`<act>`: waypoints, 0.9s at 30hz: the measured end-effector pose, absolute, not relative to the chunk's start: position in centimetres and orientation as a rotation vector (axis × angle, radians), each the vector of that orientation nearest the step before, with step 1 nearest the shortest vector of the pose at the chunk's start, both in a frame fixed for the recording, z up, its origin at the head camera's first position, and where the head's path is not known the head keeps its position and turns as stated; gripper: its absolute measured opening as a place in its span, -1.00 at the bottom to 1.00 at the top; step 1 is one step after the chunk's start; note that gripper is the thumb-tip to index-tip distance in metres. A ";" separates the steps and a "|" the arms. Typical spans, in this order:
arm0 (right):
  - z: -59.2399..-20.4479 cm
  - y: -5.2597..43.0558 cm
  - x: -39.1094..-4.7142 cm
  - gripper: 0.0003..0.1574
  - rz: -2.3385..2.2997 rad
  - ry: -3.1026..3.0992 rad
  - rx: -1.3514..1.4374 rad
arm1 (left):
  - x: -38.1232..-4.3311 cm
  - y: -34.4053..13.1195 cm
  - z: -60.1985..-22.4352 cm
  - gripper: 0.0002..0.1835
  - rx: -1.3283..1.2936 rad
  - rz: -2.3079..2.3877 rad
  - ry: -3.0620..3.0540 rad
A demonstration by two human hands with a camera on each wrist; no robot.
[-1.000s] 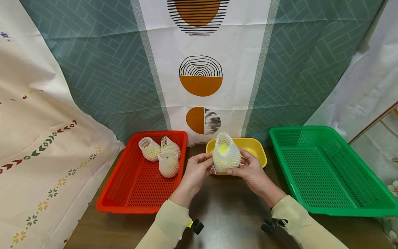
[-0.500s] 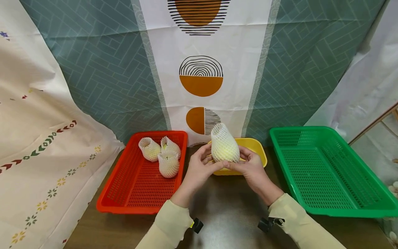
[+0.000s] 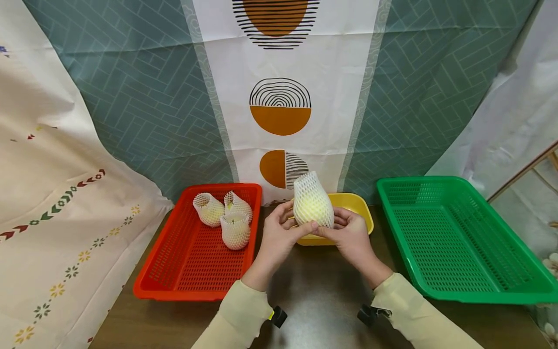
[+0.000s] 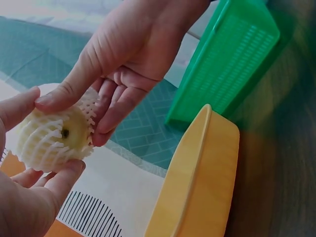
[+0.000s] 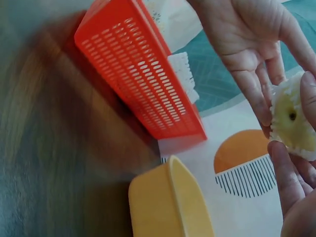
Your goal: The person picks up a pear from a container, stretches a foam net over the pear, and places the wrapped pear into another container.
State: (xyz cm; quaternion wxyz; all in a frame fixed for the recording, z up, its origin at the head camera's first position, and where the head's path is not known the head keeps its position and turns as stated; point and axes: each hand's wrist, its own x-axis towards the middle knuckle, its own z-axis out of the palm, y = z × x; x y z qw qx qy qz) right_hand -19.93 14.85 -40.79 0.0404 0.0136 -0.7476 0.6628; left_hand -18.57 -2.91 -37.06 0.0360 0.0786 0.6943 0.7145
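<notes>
A pale yellow fruit in a white foam net sleeve [image 3: 313, 206] is held between my two hands, in front of and above the yellow bin. My left hand [image 3: 277, 235] grips it from the left, thumb low across the near side. From the right, my right hand [image 3: 352, 237] holds it, with its thumb close to the left one. The sleeve stands up past the fruit and tilts a little left. In the left wrist view, the fruit's bare underside [image 4: 74, 131] shows a small dark spot at the sleeve's opening. The right wrist view shows the spot too.
A red basket [image 3: 196, 294] on the left holds three sleeved fruits [image 3: 235, 232] towards its back. Behind my hands is the yellow bin [image 3: 355, 206], partly hidden. A green basket [image 3: 462, 242] stands on the right. Patterned cloth [image 3: 279, 58] hangs behind the brown table [image 3: 318, 315].
The sleeved fruit has been turned, so its bare yellow patch no longer faces the head camera. Both hands shifted their grip, with the thumbs moving together across the near side.
</notes>
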 end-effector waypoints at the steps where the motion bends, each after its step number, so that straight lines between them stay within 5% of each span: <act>1: -40.8 14.9 -19.9 -0.16 2.007 -2.294 0.042 | -18.7 -2.9 -37.4 -0.28 0.240 2.197 2.141; 20: -40.5 16.1 -19.8 -0.51 1.913 -2.338 0.349 | -20.0 -3.2 -38.7 -0.33 0.214 2.318 2.067; 27: -39.6 16.1 -20.2 -0.39 2.164 -2.216 0.427 | -19.9 -3.2 -38.4 -0.37 0.256 2.354 1.967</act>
